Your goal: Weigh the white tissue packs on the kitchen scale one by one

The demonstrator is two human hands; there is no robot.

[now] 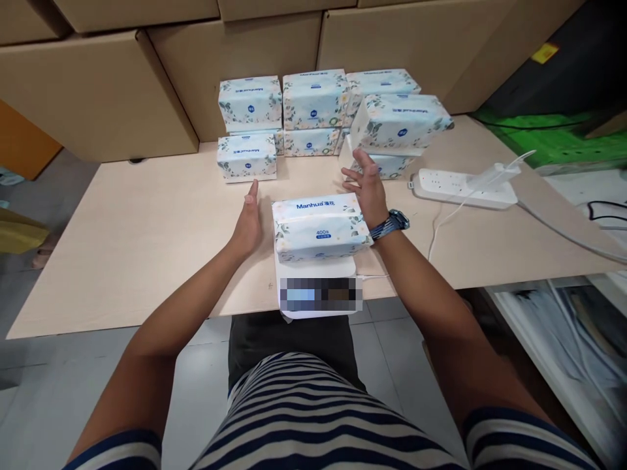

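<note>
A pack of tissues (321,228) with a floral print lies on a white digital scale (316,269) near the front edge of the table. To the left of this pack is my left hand (248,222), upright on its edge with the fingers stretched out and holding nothing. My right hand (368,189) is just behind the pack's right end, fingers spread, nothing in them. Beyond my left fingertips a single tissue pack (247,158) sits in front of the left stack. Past my right fingers, another pack (404,123) rests tilted on top of a lower one.
More tissue packs (313,98) stand in stacks at the back, before large cardboard boxes (255,59). A white power strip (465,188) with a plug and cables lies on the right of the wooden table (132,241). Green material (543,143) is beyond the right edge.
</note>
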